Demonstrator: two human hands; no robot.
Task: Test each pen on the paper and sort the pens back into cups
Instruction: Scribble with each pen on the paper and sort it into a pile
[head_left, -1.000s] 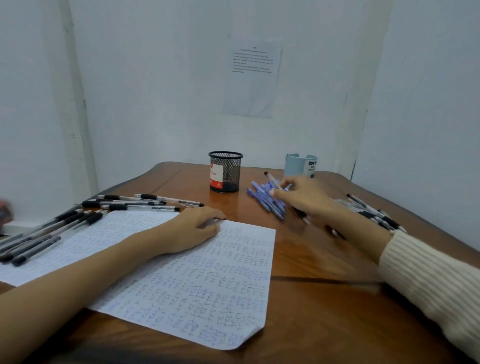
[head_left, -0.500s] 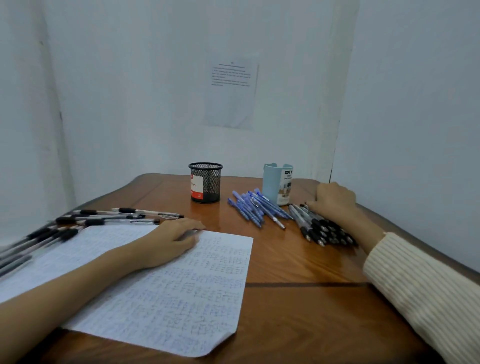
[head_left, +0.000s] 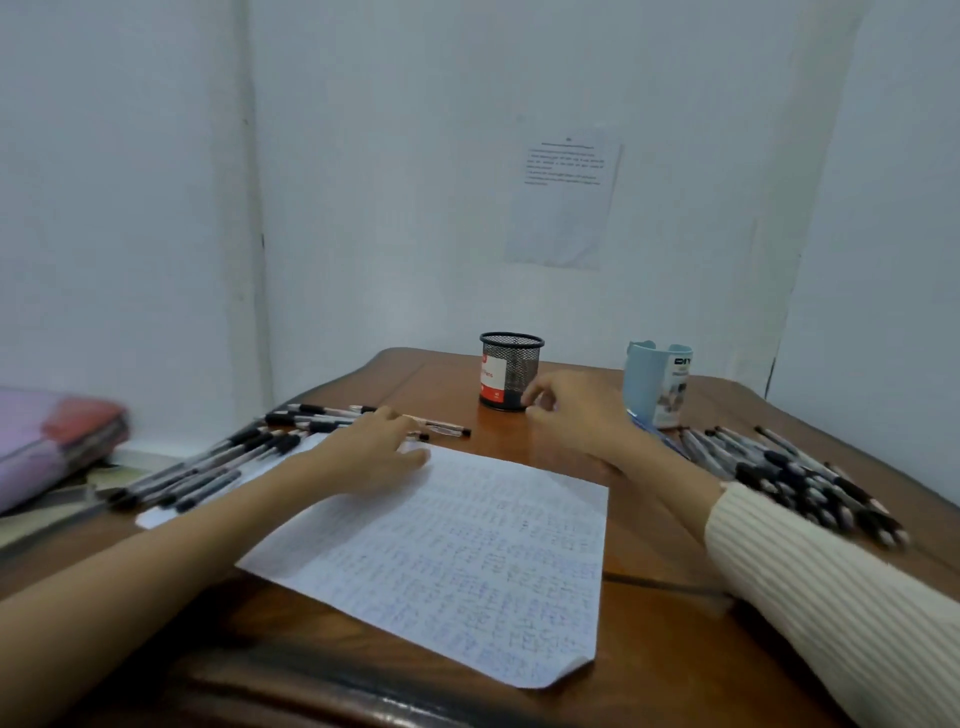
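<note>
On the brown wooden bench (head_left: 649, 649) a written-over paper (head_left: 467, 561) is laid at the middle. A black mesh cup (head_left: 511, 371) and a pale blue cup (head_left: 657, 384) are stood upright toward the back, apart. Black-capped pens (head_left: 208, 467) are spread at the left; a heap of pens (head_left: 795, 473) is piled at the right.

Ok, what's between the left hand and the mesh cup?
A pen lies on the table between the left hand and the mesh cup, seen in the head view.
</note>
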